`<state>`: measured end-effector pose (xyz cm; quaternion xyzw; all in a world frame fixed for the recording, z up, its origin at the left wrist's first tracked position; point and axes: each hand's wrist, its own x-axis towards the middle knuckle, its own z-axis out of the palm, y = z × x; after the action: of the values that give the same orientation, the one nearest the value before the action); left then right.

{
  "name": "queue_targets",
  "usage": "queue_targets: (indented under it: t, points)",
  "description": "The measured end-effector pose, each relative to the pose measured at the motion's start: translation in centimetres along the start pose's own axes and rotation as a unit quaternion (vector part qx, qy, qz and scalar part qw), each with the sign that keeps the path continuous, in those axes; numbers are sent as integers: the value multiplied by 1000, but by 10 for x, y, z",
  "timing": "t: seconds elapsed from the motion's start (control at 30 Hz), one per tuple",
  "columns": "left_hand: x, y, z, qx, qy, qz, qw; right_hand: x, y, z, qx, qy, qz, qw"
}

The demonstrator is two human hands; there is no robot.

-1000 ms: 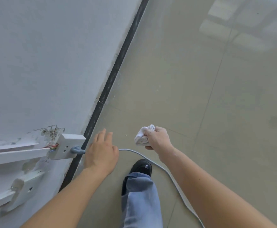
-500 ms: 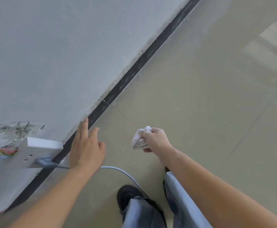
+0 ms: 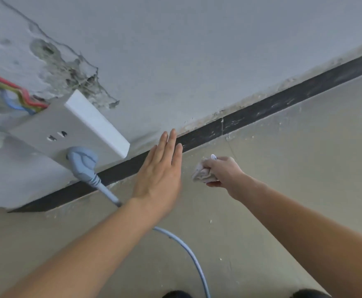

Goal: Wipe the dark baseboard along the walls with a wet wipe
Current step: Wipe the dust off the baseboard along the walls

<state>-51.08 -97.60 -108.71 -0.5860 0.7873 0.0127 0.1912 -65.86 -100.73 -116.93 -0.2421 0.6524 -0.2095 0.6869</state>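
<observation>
The right hand (image 3: 223, 171) is clutching a balled wet wipe (image 3: 201, 172) just below the dark baseboard (image 3: 261, 114), which is running diagonally up-right; the left hand (image 3: 160, 168), fingers flat together, is empty.

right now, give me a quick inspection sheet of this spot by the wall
surface: tiled floor, pale specks scattered near the wall
job's things: dark baseboard, scuffed and smeared with pale marks, one vertical joint in it; wet wipe bunched up, off the baseboard
clutter: nothing seen
hands: left hand open and flat, fingertips at the baseboard's top edge; right hand closed on the wipe, above the floor
cables: blue-grey plug in a white socket box, its cable crossing the baseboard and running under the left forearm; red, yellow and blue wires exposed
surroundings: grey wall, plaster broken behind the socket
</observation>
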Motion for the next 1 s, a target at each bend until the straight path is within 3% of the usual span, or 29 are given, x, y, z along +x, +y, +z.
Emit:
queue_targets:
  t: [0.1, 0.17, 0.23, 0.33, 0.5, 0.6, 0.83, 1.0]
  points:
    - [-17, 1, -5, -13, -82, -24, 996, 8, -6, 15, -6, -22, -9, 1000]
    - [-34, 2, -16, -56, -85, -11, 995, 8, -9, 24, -8, -33, -17, 999]
    - [-48, 1, -27, -87, 27, 52, 994, 7, -9, 31, 4, -44, -10, 999]
    - [-66, -13, -37, -17, 179, 130, 975, 7, -3, 40, 25, -64, 11, 998]
    - [-80, -49, -39, 137, 324, -6, 936, 15, 0, 60, 46, -115, 18, 992]
    - [-79, -60, -43, 149, 330, -49, 931, 18, -1, 83, 76, -124, 35, 989]
    - [-67, -71, -46, 169, 326, -9, 930, 22, -3, 132, 190, -127, 76, 970]
    - [-63, -72, -43, 171, 349, -11, 921, 18, -18, 136, 321, -102, 108, 935]
